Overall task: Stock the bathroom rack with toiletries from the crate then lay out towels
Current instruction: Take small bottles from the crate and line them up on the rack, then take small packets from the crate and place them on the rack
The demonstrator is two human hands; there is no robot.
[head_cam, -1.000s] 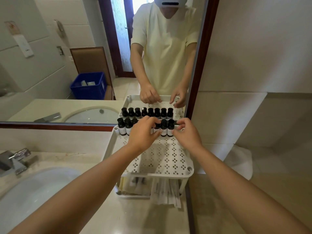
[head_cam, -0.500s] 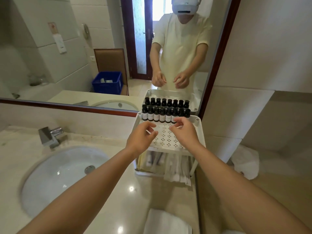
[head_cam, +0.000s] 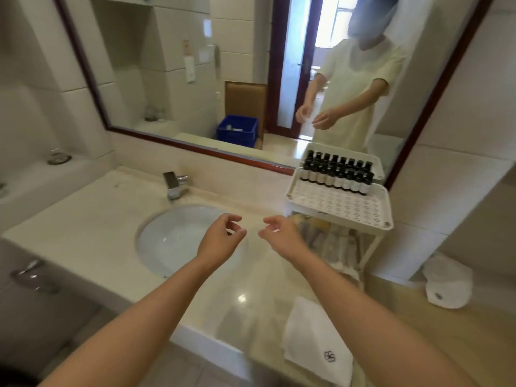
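While both hands hover above the countertop (head_cam: 92,233), neither has hold of anything. The left hand (head_cam: 220,238) is over the right edge of the sink basin (head_cam: 170,236), fingers loosely curled, thumb and forefinger near each other with nothing between them. The right hand (head_cam: 282,236) is just beside it, fingers likewise slack and curled, palm empty. The two hands are apart, not touching.

The white rack (head_cam: 340,203) stands to the right of the right hand, against the mirror (head_cam: 173,79) and the side wall, near the hand but clear of it. On its perforated top shelf a row of dark bottles (head_cam: 336,177) with pale labels stands upright along the back edge, well beyond either hand's fingers. The lower shelf holds packets (head_cam: 326,241), contents too blurred to identify.

A folded white towel (head_cam: 315,342) with a dark emblem lies on the counter's near edge, below the right forearm. A second white cloth (head_cam: 446,280) lies on the lower ledge to the right of the rack. A blue crate (head_cam: 236,131) is seen only as a reflection in the mirror.
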